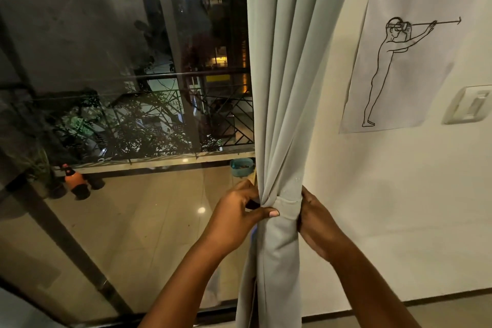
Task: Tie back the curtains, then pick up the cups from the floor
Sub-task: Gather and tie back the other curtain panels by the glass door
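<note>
A pale grey-green curtain (290,88) hangs at the right edge of the glass door, gathered into a tight bundle at waist height. A tieback band (288,208) of the same cloth wraps around the bundle. My left hand (239,210) grips the bundle from the left, thumb pressed on the band's left end. My right hand (316,224) holds the band and curtain from the right, its fingers hidden behind the cloth. No cups are in view.
The glass door (119,88) shows a dark balcony with a railing, plants, an orange bottle (74,181) and a blue tub (241,166). On the white wall at right hang a paper drawing (404,56) and a light switch (471,105).
</note>
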